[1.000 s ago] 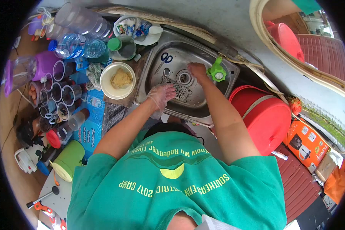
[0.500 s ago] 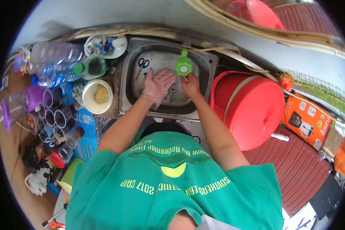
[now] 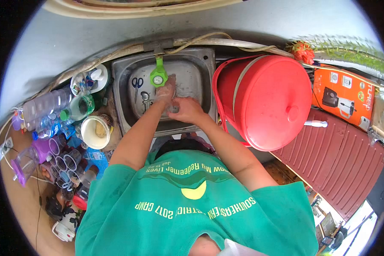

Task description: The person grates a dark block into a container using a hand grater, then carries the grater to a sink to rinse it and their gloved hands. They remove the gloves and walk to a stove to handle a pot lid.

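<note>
My left hand (image 3: 168, 89) reaches into the steel sink (image 3: 126, 98), beside and partly beneath the green tap (image 3: 159, 78). Its fingers look stretched out toward the back wall, partly hidden by the tap. A clear plastic glove (image 3: 173, 108) shows around the left wrist. My right hand (image 3: 187, 111) is closed at that wrist, its fingertips pinching the glove's loose cuff. Blue-handled scissors (image 3: 137, 83) and a metal spoon (image 3: 144, 95) lie at the left of the basin. Water appears to wet the basin floor.
A large red lidded bucket (image 3: 269, 102) stands right of the sink. To the left are a white tub (image 3: 96, 132), a green-capped bottle (image 3: 78, 107) and several clear cups (image 3: 66, 161). An orange box (image 3: 341, 97) sits far right, above a maroon ribbed panel (image 3: 328, 158).
The view has shifted. My right hand has let go of the tap and moved to my left wrist. The left hand has moved beneath the tap.
</note>
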The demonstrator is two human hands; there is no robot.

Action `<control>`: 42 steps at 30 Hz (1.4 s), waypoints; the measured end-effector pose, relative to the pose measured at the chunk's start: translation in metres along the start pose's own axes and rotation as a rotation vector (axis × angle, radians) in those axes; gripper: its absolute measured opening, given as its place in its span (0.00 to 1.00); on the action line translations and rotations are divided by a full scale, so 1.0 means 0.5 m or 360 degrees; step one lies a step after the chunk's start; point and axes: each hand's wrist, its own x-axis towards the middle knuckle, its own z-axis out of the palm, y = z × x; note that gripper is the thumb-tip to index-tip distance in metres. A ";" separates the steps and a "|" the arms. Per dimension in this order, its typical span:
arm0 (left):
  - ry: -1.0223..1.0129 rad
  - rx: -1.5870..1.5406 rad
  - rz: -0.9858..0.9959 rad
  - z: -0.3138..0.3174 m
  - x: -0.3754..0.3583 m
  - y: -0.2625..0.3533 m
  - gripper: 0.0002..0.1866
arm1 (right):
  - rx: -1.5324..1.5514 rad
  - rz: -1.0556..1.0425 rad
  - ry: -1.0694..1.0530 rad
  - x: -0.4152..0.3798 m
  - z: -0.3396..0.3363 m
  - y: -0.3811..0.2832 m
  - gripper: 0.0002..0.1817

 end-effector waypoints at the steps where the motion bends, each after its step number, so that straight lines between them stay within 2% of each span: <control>1: 0.0023 0.0516 0.0085 0.003 0.001 0.011 0.25 | 0.0006 0.0002 0.0008 0.000 0.014 0.007 0.20; 2: 0.0048 0.1030 0.0170 -0.008 -0.007 0.066 0.25 | 0.0072 0.0147 -0.0007 -0.001 0.035 0.020 0.18; 3: 0.0046 0.1034 0.0169 -0.008 -0.007 0.080 0.25 | 0.0136 0.0289 -0.0025 -0.001 0.041 0.022 0.17; 5: -0.0106 0.0613 -0.0027 -0.009 -0.012 0.103 0.25 | 0.0186 0.0378 -0.0011 -0.001 0.042 0.020 0.15; 6: -0.0103 0.0613 -0.0033 -0.009 -0.023 0.120 0.25 | 0.0230 0.0468 0.0004 -0.002 0.042 0.018 0.13; 8: 0.0225 0.0732 0.0218 -0.014 -0.053 0.155 0.27 | 0.0232 0.0389 -0.0029 -0.012 0.045 0.028 0.12; 13: 0.0240 0.1093 0.0109 -0.044 -0.071 0.203 0.34 | 0.0152 0.0338 -0.0244 -0.040 0.057 0.041 0.13; 15: 0.0248 0.1170 0.0052 -0.045 -0.071 0.209 0.37 | 0.0123 0.0096 -0.0121 -0.050 0.066 0.042 0.11; 17: 0.0146 0.1375 -0.0143 -0.040 -0.068 0.220 0.43 | 0.0098 0.0136 -0.0141 -0.050 0.069 0.040 0.12; 18: 0.0147 0.1371 -0.0144 -0.048 -0.065 0.240 0.43 | 0.0077 0.0179 -0.0152 -0.049 0.071 0.039 0.12; 20: -0.0218 0.1150 -0.0709 -0.065 -0.051 0.274 0.44 | 0.0031 0.0173 -0.0121 -0.041 0.069 0.038 0.12; 21: -0.0222 0.1149 -0.0702 -0.060 -0.043 0.263 0.44 | -0.0014 0.0165 -0.0089 -0.037 0.064 0.038 0.12; 23: 0.0106 0.1093 -0.0658 -0.042 -0.026 0.198 0.38 | -0.0032 0.0140 -0.0080 -0.028 0.037 0.027 0.12; 24: 0.0099 0.1095 -0.0651 -0.030 0.002 0.123 0.38 | -0.0047 0.0108 -0.0075 -0.022 0.024 0.022 0.12; 25: -0.0120 0.1399 -0.0321 -0.019 0.042 0.027 0.34 | -0.0047 0.0114 -0.0070 -0.015 0.022 0.028 0.12; 26: -0.0339 0.1689 0.0022 -0.026 0.049 0.022 0.29 | -0.0079 0.0009 0.0007 -0.004 0.019 0.030 0.12; 27: -0.0340 0.1693 0.0028 -0.023 0.045 0.017 0.29 | -0.0110 -0.0098 0.0083 0.004 0.016 0.030 0.11; 29: 0.0323 -0.0079 -0.0190 -0.021 0.022 0.030 0.23 | -0.0043 -0.0130 0.0151 0.019 0.001 0.012 0.11; 30: 0.0318 -0.0075 -0.0184 -0.023 0.015 0.044 0.23 | 0.0025 -0.0161 0.0212 0.026 -0.010 -0.001 0.12; 32: 0.0291 -0.2119 -0.0510 -0.032 0.007 0.074 0.30 | -0.0013 -0.0254 0.0115 0.043 -0.033 -0.012 0.12; 33: 0.0289 -0.2113 -0.0509 -0.043 0.003 0.093 0.30 | -0.0050 -0.0352 0.0006 0.052 -0.047 -0.019 0.11; 34: 0.0248 -0.2398 -0.0509 -0.059 -0.003 0.109 0.23 | -0.0042 -0.0355 0.0008 0.061 -0.066 -0.022 0.11; 35: 0.0210 -0.2681 -0.0508 -0.077 -0.013 0.126 0.21 | -0.0225 -0.0335 -0.0044 0.067 -0.096 -0.028 0.11; 36: 0.0226 -0.2670 -0.0509 -0.095 -0.024 0.144 0.21 | -0.0407 -0.0318 -0.0096 0.071 -0.126 -0.041 0.10; 38: 0.0181 -0.2644 -0.0445 -0.123 -0.039 0.178 0.19 | -0.0262 -0.0246 0.0191 0.077 -0.195 -0.093 0.11; 39: 0.0182 -0.2635 -0.0434 -0.131 -0.044 0.186 0.19 | -0.0259 -0.0256 0.0200 0.087 -0.213 -0.115 0.11; 41: 0.0146 -0.2611 -0.0364 -0.142 -0.051 0.205 0.20 | -0.0188 -0.0341 0.0494 0.103 -0.241 -0.154 0.15; 42: 0.0178 -0.2615 -0.0455 -0.141 -0.048 0.201 0.21 | -0.0189 -0.0343 0.0504 0.107 -0.250 -0.178 0.15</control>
